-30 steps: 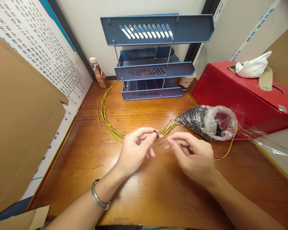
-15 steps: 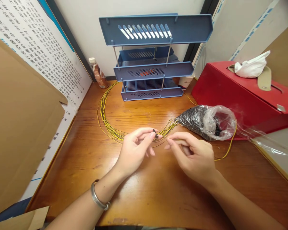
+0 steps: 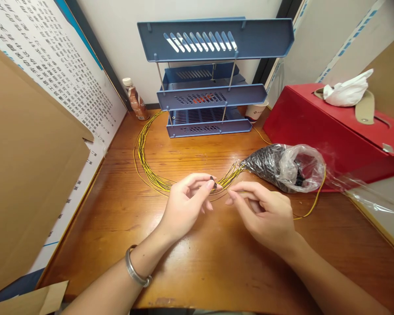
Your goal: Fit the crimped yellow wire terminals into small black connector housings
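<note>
Between the thumb and fingers of my left hand (image 3: 187, 203) is a small black piece (image 3: 213, 182), too small to name more exactly. My right hand (image 3: 264, 214), just to the right, pinches a thin yellow-and-black wire whose end points at the black piece. Whether the wire touches or enters that piece I cannot tell. Behind both hands a coil of yellow-and-black wires (image 3: 142, 153) curves across the wooden table. Its near ends run toward a clear plastic bag (image 3: 265, 166) full of small black pieces, lying on its side with its mouth to the right.
A blue three-tier tray rack (image 3: 212, 96) stands at the back, with a bottle (image 3: 136, 99) on its left and a paper cup (image 3: 256, 111) on its right. A red box (image 3: 315, 127) with a white tissue borders the right side. Cardboard (image 3: 36, 166) leans at left.
The view has shifted very slightly. Both hands keep the same pinch and nearly the same place, with the black piece and the wire still held close together.
</note>
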`<state>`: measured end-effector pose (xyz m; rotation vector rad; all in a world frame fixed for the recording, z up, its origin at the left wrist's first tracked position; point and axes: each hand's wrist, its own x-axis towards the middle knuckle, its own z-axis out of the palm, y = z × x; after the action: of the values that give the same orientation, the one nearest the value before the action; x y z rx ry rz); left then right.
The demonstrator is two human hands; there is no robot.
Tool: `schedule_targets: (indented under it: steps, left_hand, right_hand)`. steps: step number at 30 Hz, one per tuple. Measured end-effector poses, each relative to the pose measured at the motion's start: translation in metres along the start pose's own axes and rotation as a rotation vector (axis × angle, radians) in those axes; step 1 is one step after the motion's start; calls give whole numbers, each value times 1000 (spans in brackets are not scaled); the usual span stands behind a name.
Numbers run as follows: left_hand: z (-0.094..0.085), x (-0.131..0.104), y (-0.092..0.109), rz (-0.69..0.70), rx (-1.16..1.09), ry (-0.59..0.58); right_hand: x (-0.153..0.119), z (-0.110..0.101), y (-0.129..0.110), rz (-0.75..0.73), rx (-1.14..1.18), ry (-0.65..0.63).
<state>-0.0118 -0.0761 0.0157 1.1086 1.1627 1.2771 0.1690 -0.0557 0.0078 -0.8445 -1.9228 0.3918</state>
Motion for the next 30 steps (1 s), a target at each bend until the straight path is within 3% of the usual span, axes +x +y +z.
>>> schedule_targets:
  steps: [23,30]
  left_hand:
    - [2,0,3,29,47,38]
    - [-1,0,-1,-26,53,7]
  right_hand:
    - [1,-2,-1,-5,-63,8]
    - [1,-3,-2,8,-85,15]
